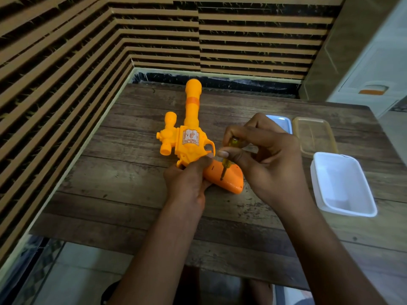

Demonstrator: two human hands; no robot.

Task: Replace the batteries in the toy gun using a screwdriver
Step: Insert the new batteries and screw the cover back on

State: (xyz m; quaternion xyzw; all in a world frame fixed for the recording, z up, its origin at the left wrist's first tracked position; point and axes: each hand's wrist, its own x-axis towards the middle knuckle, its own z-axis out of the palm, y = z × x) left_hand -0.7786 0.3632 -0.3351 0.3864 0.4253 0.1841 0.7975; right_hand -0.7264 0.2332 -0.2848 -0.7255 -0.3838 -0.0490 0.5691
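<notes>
Toy gun (189,137) flat near table (114,177) centre, barrel toward far edge. Left hand (187,183) clamped around grip. Right hand (259,155) pinching screwdriver (229,155), tip on grip. White tub (343,183), clear lid (315,135) along right edge.

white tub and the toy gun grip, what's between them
In the head view, the right hand holding the screwdriver lies between the white tub and toy gun grip.
</notes>
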